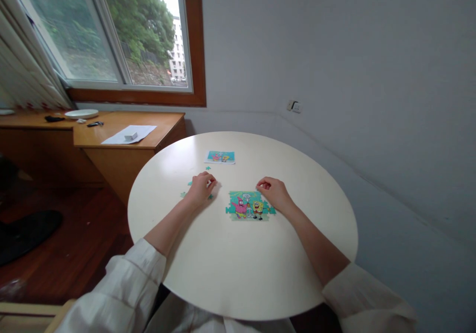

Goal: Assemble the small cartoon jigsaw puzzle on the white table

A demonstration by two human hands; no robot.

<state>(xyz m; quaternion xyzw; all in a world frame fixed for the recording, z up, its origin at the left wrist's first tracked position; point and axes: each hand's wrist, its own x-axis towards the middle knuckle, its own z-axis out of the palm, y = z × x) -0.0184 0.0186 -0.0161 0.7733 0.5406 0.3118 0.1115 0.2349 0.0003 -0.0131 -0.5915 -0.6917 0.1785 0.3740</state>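
Note:
A partly joined jigsaw puzzle [247,209] lies flat on the round white table [238,268], showing a pink starfish and a yellow sponge figure on green. My right hand [274,192] is at its upper right edge, thumb and fingertips pinched together; anything between them is hidden. To the left of the puzzle, my left hand [201,188] hovers among loose pieces with its fingers curled to a pinch, and what they hold, if anything, does not show. One green puzzle piece [208,168] lies beyond that hand; others [183,194] lie beside it, partly covered.
A printed picture card [220,157] with the same characters lies farther back on the table. Left of the table stands a wooden desk [171,125] with a paper sheet [139,134], a small white box [131,136] and a white plate [82,114]. A wall socket [296,107] is at the back.

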